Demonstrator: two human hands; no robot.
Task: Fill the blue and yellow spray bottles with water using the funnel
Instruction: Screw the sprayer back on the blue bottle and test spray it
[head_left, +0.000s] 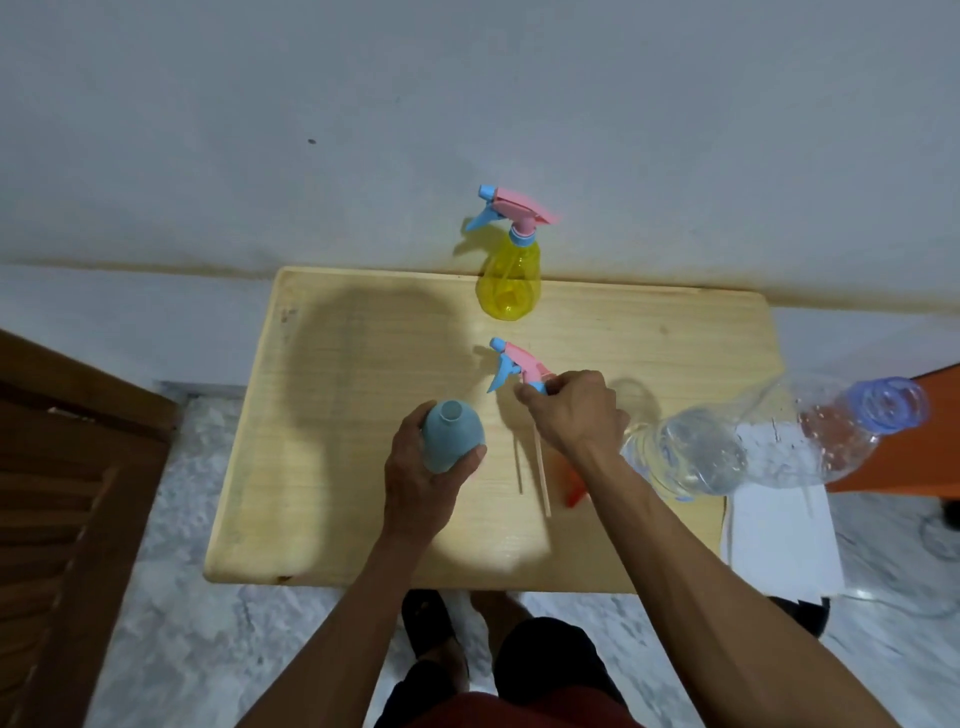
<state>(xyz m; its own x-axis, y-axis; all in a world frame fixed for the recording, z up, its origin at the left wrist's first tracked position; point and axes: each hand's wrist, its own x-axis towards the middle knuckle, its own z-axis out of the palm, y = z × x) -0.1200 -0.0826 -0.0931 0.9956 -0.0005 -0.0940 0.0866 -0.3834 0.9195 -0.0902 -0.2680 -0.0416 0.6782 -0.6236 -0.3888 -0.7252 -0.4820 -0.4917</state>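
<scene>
The blue spray bottle (451, 435) stands on the wooden table (363, 415) with its neck uncapped; my left hand (421, 478) grips its body. My right hand (571, 410) holds the detached pink and blue spray head (517, 364) by its collar, above the table to the right of the bottle, its thin dip tube (541, 475) hanging down. The yellow spray bottle (509, 280) stands capped at the table's far edge. An orange piece, perhaps the funnel (574, 491), peeks out under my right forearm.
A large clear water bottle (727, 447) with a blue-ringed open mouth stands at the table's right side. White paper (779, 530) lies beyond the right edge. A grey wall runs behind the table. A wooden door (62, 493) is at the left. My feet are below the near edge.
</scene>
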